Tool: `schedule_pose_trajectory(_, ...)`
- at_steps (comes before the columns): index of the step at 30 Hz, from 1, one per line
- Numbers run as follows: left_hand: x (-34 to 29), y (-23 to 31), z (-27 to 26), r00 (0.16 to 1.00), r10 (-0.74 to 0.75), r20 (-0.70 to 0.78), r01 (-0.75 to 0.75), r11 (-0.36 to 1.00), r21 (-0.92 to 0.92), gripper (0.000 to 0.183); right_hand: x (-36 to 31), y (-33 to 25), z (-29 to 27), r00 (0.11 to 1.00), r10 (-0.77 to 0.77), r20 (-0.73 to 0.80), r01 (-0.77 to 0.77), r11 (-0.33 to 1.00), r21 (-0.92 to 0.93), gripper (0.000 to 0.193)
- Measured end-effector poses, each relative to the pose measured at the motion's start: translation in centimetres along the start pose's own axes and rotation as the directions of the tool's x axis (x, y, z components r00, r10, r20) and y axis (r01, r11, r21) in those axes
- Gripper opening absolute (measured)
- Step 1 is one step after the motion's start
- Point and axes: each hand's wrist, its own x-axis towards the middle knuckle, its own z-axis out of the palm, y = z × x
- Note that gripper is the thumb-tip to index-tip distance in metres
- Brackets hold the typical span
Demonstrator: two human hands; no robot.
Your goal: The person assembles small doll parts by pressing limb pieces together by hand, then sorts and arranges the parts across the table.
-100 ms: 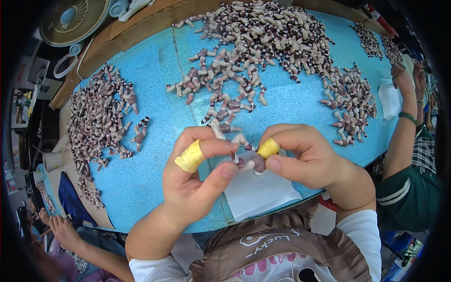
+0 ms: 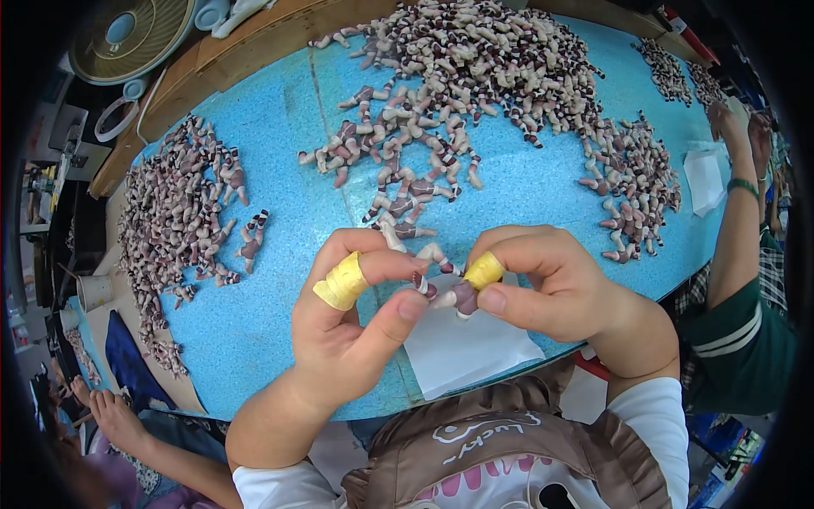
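Between my two hands is a small doll body [image 2: 464, 299] with a mauve torso, pale limbs and a dark band at the end of a limb. My left hand [image 2: 352, 316] pinches a limb end between thumb and index finger. With thumb and index finger my right hand [image 2: 547, 280] grips the torso side. Yellow tape wraps an index finger on each hand. The doll body is held above a white paper sheet [image 2: 466, 352]. Just beyond my fingertips, similar doll bodies [image 2: 407, 204] lie loosely on the blue tabletop [image 2: 280, 280].
A large heap of doll parts [image 2: 483, 59] covers the far middle. More heaps lie left [image 2: 170, 229] and right [image 2: 632, 182]. A fan [image 2: 131, 38] stands at the far left. At the right edge a co-worker's arm [image 2: 738, 220] reaches in; another person's hand [image 2: 119, 420] shows lower left.
The co-worker's arm on the right has shifted a little. My hands and the doll body are nearly unmoved.
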Motion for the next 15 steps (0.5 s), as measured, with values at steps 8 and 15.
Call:
schedule_pose_trajectory(8, 0.5, -1.0, -0.4, 0.982, -0.097, -0.159, 0.099, 0.995, 0.003, 0.027, 0.7, 1.3, -0.7, 0.970, 0.019, -0.243, -0.070, 0.977, -0.201, 0.015)
schedule_pose_trajectory(15, 0.8, -0.9, 0.0, 0.963, -0.195, -0.186, 0.170, 0.975, -0.142, 0.028, 1.1, 3.0, -3.7, 0.730, -0.442, -0.522, -0.234, 0.556, -0.797, 0.015)
